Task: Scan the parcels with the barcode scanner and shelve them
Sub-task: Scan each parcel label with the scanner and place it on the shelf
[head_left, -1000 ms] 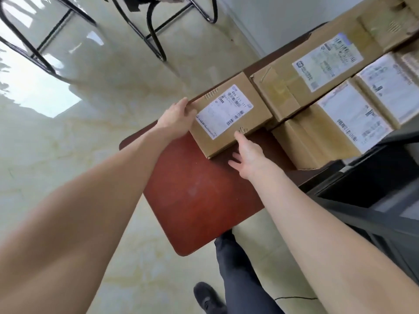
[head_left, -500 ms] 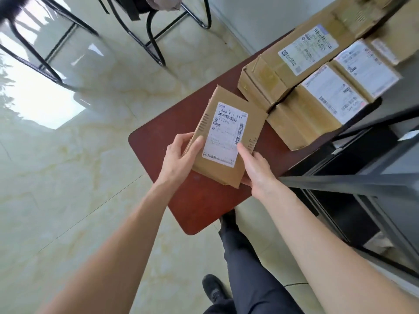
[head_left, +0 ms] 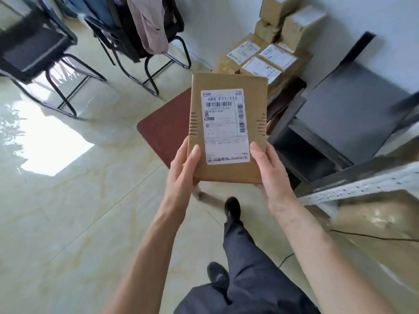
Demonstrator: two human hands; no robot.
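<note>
Two black chairs (head_left: 127,37) stand far left on the pale tiled floor. At centre, the left hand (head_left: 181,173) and right hand (head_left: 269,171) grip a flat cardboard parcel (head_left: 227,125) by its near corners, thumbs curled over its label, lifted above a red-brown table (head_left: 165,130). More parcels (head_left: 260,57) are stacked far right beside grey shelving (head_left: 353,109).

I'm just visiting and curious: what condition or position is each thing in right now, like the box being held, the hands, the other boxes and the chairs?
Held parcel: sealed, lifted off the table, label facing up.
Left hand: grips the parcel's lower left edge.
Right hand: grips its lower right edge.
Other parcels: sealed, stacked on the table.
Red-brown table: near end bare.
Chair: clothes draped over its back.
</note>
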